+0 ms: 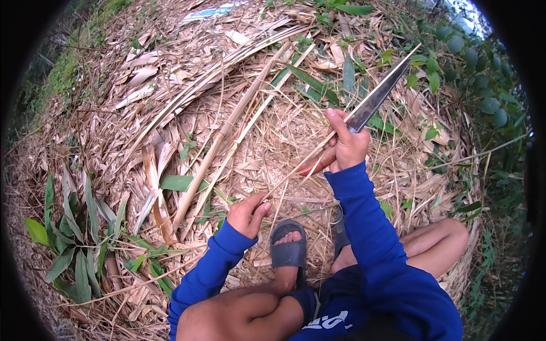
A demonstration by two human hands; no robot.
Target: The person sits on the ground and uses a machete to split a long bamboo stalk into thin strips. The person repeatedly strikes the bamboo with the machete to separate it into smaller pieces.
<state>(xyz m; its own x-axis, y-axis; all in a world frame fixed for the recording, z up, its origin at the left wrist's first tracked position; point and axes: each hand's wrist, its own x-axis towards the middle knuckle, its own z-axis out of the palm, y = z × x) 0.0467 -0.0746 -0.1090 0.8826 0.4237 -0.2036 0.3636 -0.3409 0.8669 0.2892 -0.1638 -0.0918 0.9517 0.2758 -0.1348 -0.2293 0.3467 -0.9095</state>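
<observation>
My right hand (348, 146) is closed around the reddish-brown handle of a long knife (381, 96). Its dark, pointed blade slants up to the far right. A thin pale strip, apparently split bamboo (296, 168), passes by the thumb of that hand and runs along the blade, reaching about its tip. Nearer to me, my left hand (245, 216) pinches the strip's other end between thumb and fingers. Whether the blade's edge touches the strip cannot be made out.
Long split bamboo pieces (230, 122) lie slanting across dry leaves left of my hands. A leafy green plant (74, 244) grows at the lower left; bushes (483, 74) line the right. My sandalled foot (288, 244) is just below my left hand.
</observation>
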